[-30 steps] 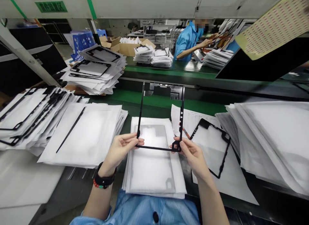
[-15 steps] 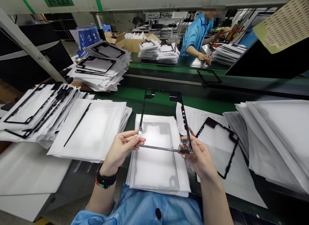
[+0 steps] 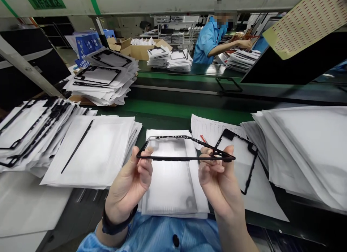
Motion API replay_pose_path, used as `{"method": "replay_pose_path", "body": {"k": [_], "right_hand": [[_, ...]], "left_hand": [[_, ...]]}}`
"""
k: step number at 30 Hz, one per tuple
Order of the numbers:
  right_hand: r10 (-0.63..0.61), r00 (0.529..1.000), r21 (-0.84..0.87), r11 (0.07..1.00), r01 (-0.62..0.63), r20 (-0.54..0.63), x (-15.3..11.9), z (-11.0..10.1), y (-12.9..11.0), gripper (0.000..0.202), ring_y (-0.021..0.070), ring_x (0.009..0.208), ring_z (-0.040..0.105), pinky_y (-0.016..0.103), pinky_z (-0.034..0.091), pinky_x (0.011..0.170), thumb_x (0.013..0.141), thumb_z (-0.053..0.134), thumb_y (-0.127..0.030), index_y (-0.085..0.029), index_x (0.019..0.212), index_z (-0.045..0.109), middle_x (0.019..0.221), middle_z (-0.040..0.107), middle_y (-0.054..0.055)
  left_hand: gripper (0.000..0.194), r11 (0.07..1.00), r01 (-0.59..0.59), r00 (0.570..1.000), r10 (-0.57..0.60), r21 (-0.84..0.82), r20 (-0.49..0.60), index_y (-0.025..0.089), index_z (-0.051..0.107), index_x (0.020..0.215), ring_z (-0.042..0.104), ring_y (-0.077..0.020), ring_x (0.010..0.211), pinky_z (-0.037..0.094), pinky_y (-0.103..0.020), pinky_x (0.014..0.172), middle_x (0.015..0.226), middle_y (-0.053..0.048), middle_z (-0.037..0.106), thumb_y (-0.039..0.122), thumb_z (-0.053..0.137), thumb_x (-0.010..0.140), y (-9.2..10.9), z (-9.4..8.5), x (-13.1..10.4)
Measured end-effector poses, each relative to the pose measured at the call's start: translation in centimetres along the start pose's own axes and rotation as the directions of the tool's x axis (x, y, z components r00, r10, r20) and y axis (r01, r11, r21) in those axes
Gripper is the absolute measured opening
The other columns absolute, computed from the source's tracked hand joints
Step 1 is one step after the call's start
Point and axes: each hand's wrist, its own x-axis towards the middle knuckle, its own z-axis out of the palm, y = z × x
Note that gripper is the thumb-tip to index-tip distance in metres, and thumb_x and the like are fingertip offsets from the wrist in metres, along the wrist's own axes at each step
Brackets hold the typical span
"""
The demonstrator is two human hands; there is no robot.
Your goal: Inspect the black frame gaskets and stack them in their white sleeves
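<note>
A thin black rectangular frame is held up between my hands, tilted so that I see it nearly edge-on. My left hand pinches its left near corner between thumb and fingers. At the right near corner, my right hand grips it the same way. Below the frame lies a stack of white translucent sleeves, with a faint grey outline showing through the top one. Right of my right hand, a second black frame rests on white paper.
At left are a sleeve stack with a black strip on it and a pile of sleeved frames. More sleeves stand at right. A printed sheet with a red pen lies ahead. Across the green line, a person in blue works.
Both hands have tipped the black frame from nearly upright to nearly flat, and my wrists have turned with it. The person opposite has stretched an arm out to the right.
</note>
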Motion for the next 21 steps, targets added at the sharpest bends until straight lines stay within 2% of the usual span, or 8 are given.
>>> {"method": "replay_pose_path", "body": {"k": [7, 9, 12, 13, 15, 18, 20, 21], "right_hand": [[-0.081, 0.993, -0.053, 0.996, 0.077, -0.088, -1.0, 2.2, -0.1, 0.047, -0.0008, 0.045, 0.055, 0.008, 0.06, 0.059, 0.046, 0.099, -0.031, -0.013, 0.074, 0.066, 0.059, 0.06, -0.01], [-0.078, 0.997, -0.122, 0.99, 0.077, -0.008, -0.9, 2.2, 0.0, 0.042, -0.0002, 0.045, 0.055, 0.006, 0.058, 0.06, 0.053, 0.097, -0.035, -0.015, 0.075, 0.067, 0.058, 0.059, -0.008], [-0.027, 0.97, -0.368, 0.922, 0.118, 0.243, -0.4, 1.5, 0.3, 0.033, 0.0049, 0.046, 0.058, 0.009, 0.056, 0.053, 0.074, 0.086, -0.046, -0.018, 0.079, 0.068, 0.06, 0.062, -0.002], [0.024, 0.945, -0.498, 0.854, 0.15, 0.325, -0.1, 1.0, 0.4, 0.031, 0.0079, 0.049, 0.061, 0.012, 0.056, 0.052, 0.081, 0.08, -0.048, -0.019, 0.082, 0.069, 0.064, 0.064, 0.0], [0.096, 0.905, -0.74, 0.615, 0.273, 0.414, 0.7, -0.4, 0.5, 0.026, 0.0141, 0.06, 0.067, 0.019, 0.058, 0.058, 0.09, 0.07, -0.046, -0.02, 0.092, 0.069, 0.073, 0.069, 0.004], [-0.053, 0.872, -0.866, 0.107, 0.489, 0.487, 2.3, -3.3, -0.1, 0.024, 0.019, 0.075, 0.07, 0.026, 0.058, 0.072, 0.092, 0.065, -0.044, -0.022, 0.099, 0.069, 0.091, 0.072, 0.007], [-0.176, 0.829, -0.842, -0.216, 0.494, 0.531, 3.6, -5.7, -0.8, 0.031, 0.0194, 0.072, 0.069, 0.027, 0.056, 0.067, 0.091, 0.062, -0.051, -0.021, 0.084, 0.067, 0.084, 0.07, 0.005], [-0.195, 0.828, -0.826, -0.348, 0.444, 0.527, 4.2, -6.9, -1.0, 0.038, 0.019, 0.064, 0.066, 0.027, 0.053, 0.06, 0.09, 0.06, -0.056, -0.021, 0.075, 0.062, 0.075, 0.067, 0.004]], "left_hand": [[0.046, 0.999, -0.012, 0.993, 0.018, -0.051, 0.12, 0.014, 0.05, 0.091, 0.065, -0.0072, 0.048, 0.051, -0.004, 0.049, 0.057, -0.003, 0.064, 0.043, 0.016, 0.105, 0.2, 0.9, -0.8], [0.037, 0.998, -0.044, 0.988, 0.037, 0.041, 0.147, 0.012, 0.053, 0.094, 0.065, -0.0055, 0.049, 0.05, -0.003, 0.049, 0.06, -0.002, 0.063, 0.034, 0.025, 0.105, 0.8, 0.6, -0.7], [0.019, 0.941, -0.131, 0.97, 0.056, 0.313, 0.237, 0.006, 0.061, 0.103, 0.057, -0.0045, 0.044, 0.047, -0.005, 0.043, 0.054, 0.002, 0.054, 0.02, 0.058, 0.091, 2.7, -0.5, -0.3], [0.028, 0.886, -0.189, 0.961, 0.079, 0.423, 0.265, 0.004, 0.064, 0.108, 0.052, -0.0043, 0.041, 0.045, -0.007, 0.04, 0.051, 0.004, 0.049, 0.017, 0.066, 0.084, 3.8, -1.1, -0.3], [0.043, 0.716, -0.36, 0.928, 0.207, 0.598, 0.311, 0.002, 0.066, 0.116, 0.041, -0.0029, 0.038, 0.039, -0.01, 0.037, 0.048, 0.007, 0.039, 0.017, 0.074, 0.076, 6.6, -2.4, -0.5], [0.048, 0.375, -0.574, 0.778, 0.528, 0.728, 0.341, 0.004, 0.068, 0.114, 0.029, -0.0013, 0.043, 0.032, -0.012, 0.042, 0.051, 0.008, 0.03, 0.029, 0.079, 0.074, 11.8, -5.0, -1.8], [0.063, 0.145, -0.518, 0.684, 0.662, 0.843, 0.307, 0.004, 0.065, 0.116, 0.027, -0.0027, 0.047, 0.028, -0.014, 0.044, 0.055, 0.009, 0.027, 0.044, 0.08, 0.069, 15.3, -7.0, -3.0], [0.074, 0.006, -0.414, 0.647, 0.705, 0.91, 0.29, 0.005, 0.062, 0.119, 0.028, -0.0042, 0.049, 0.026, -0.016, 0.045, 0.057, 0.008, 0.027, 0.056, 0.076, 0.067, 17.0, -7.9, -3.5]]}}
